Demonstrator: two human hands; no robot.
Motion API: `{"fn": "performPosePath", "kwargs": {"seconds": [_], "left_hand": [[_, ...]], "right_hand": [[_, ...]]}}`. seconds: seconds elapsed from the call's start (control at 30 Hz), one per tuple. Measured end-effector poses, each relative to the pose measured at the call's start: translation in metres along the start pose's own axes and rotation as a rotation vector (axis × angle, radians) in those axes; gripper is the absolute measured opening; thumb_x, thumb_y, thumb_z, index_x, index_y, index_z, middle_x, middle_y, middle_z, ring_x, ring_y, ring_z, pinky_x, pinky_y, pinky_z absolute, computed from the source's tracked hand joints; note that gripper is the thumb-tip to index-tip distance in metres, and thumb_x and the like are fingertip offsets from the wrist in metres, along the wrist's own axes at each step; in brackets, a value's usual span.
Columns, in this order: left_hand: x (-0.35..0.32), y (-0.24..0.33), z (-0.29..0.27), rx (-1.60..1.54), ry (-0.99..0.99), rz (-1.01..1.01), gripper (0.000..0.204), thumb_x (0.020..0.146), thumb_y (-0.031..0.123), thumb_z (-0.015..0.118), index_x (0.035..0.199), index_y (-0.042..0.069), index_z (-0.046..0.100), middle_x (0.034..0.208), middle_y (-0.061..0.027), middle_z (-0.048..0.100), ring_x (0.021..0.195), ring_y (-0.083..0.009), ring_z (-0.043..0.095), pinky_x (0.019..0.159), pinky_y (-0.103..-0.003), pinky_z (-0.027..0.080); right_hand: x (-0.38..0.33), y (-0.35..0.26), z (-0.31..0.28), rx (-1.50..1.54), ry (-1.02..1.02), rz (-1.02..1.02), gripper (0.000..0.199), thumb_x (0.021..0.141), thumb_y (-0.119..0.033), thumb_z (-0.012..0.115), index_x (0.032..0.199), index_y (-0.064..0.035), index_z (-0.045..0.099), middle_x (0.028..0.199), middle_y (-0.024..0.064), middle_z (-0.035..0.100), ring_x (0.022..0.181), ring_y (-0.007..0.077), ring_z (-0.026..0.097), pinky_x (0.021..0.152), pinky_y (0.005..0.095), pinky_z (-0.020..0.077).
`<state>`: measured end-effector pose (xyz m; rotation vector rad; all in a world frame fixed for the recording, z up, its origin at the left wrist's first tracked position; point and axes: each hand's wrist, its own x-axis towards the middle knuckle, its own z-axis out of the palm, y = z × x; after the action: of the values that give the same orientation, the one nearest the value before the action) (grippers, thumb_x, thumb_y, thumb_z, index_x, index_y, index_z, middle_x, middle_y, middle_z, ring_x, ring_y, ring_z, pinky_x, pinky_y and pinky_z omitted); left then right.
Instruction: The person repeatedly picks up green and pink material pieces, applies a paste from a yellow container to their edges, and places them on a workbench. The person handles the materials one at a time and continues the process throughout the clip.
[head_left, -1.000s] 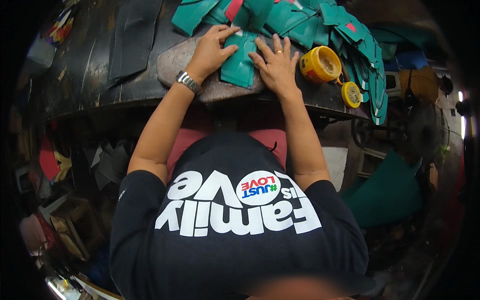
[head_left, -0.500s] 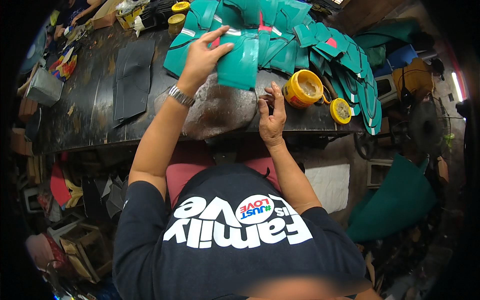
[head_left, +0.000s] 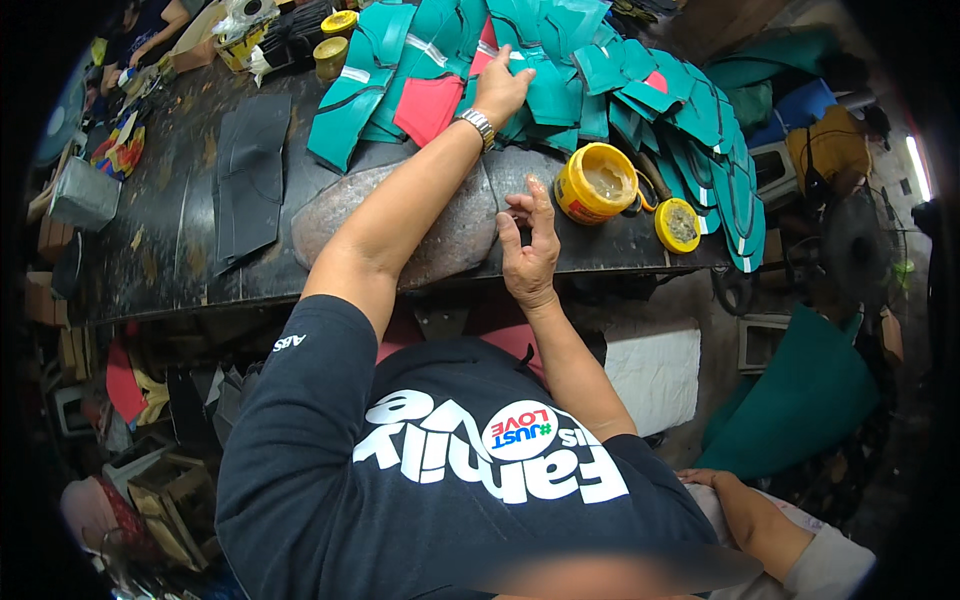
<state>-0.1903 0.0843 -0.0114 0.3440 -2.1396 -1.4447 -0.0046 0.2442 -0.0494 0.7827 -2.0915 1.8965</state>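
Observation:
My left hand (head_left: 500, 90) reaches across the table onto a spread of green cut panels (head_left: 548, 90) with white and black edge strips. Its index finger and thumb are apart on top of them; the other fingers are mostly hidden. A red piece (head_left: 430, 108) lies by that wrist. Under my left forearm is a smooth grey-brown slab (head_left: 425, 245). Over the slab's right end, my right hand (head_left: 530, 245) is raised, fingers loosely bent and apart, with nothing visible in it. Beside it stands an open yellow tub (head_left: 572, 200) of pale paste; its paste-smeared lid (head_left: 678, 226) lies right of it.
Dark grey sheets (head_left: 250, 170) lie on the table's left. Yellow-lidded jars (head_left: 332, 58) stand at the back left. Overlapping green panels (head_left: 735, 195) hang over the right edge. A person's hand (head_left: 715, 478) shows behind me, lower right; a large green sheet (head_left: 790, 390) is below the table.
My left hand has moved right and farther onto the pile, and the green panel it held over the slab is no longer there. The red piece is now uncovered. Another person's arm appears at lower right.

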Motion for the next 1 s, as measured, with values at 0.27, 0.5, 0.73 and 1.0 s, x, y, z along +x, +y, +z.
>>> {"fn": "performPosePath", "kwargs": {"seconds": [0.27, 0.5, 0.73, 1.0], "left_hand": [[-0.056, 0.004, -0.145, 0.014, -0.214, 0.238, 0.039, 0.088, 0.021, 0.074, 0.125, 0.007, 0.068, 0.1, -0.011, 0.075, 0.079, -0.0162, 0.073, 0.073, -0.03, 0.057], [-0.092, -0.072, -0.309, 1.11, 0.478, 0.19, 0.062, 0.074, 0.039, 0.082, 0.13, 0.02, 0.064, 0.134, -0.0154, 0.056, 0.124, -0.0363, 0.051, 0.101, -0.049, 0.044], [-0.081, -0.083, -0.334, 1.215, 0.221, 0.023, 0.051, 0.077, 0.03, 0.07, 0.126, 0.016, 0.067, 0.132, -0.02, 0.06, 0.123, -0.0372, 0.057, 0.102, -0.049, 0.047], [-0.091, -0.017, -0.403, 0.687, 0.431, 0.058, 0.042, 0.092, 0.017, 0.056, 0.133, 0.015, 0.063, 0.098, -0.0165, 0.074, 0.088, -0.0195, 0.071, 0.08, -0.033, 0.053]], "right_hand": [[0.0, 0.009, 0.002, -0.038, 0.05, -0.031, 0.058, 0.091, -0.005, 0.066, 0.145, -0.0044, 0.045, 0.108, 0.0103, 0.065, 0.086, 0.0167, 0.062, 0.081, 0.0296, 0.0513], [0.001, 0.004, 0.006, -0.094, -0.023, -0.107, 0.062, 0.089, -0.003, 0.069, 0.146, -0.0048, 0.045, 0.111, 0.0111, 0.063, 0.087, 0.0157, 0.061, 0.079, 0.0289, 0.0509], [0.008, -0.018, -0.01, -0.082, -0.122, -0.088, 0.058, 0.089, -0.011, 0.073, 0.142, -0.0039, 0.05, 0.115, 0.0106, 0.063, 0.093, 0.0199, 0.059, 0.082, 0.031, 0.0495], [0.099, -0.045, -0.136, -0.87, -0.226, -0.047, 0.057, 0.1, -0.055, 0.048, 0.111, -0.0056, 0.074, 0.113, 0.0191, 0.066, 0.113, 0.0327, 0.057, 0.097, 0.0446, 0.0434]]}}
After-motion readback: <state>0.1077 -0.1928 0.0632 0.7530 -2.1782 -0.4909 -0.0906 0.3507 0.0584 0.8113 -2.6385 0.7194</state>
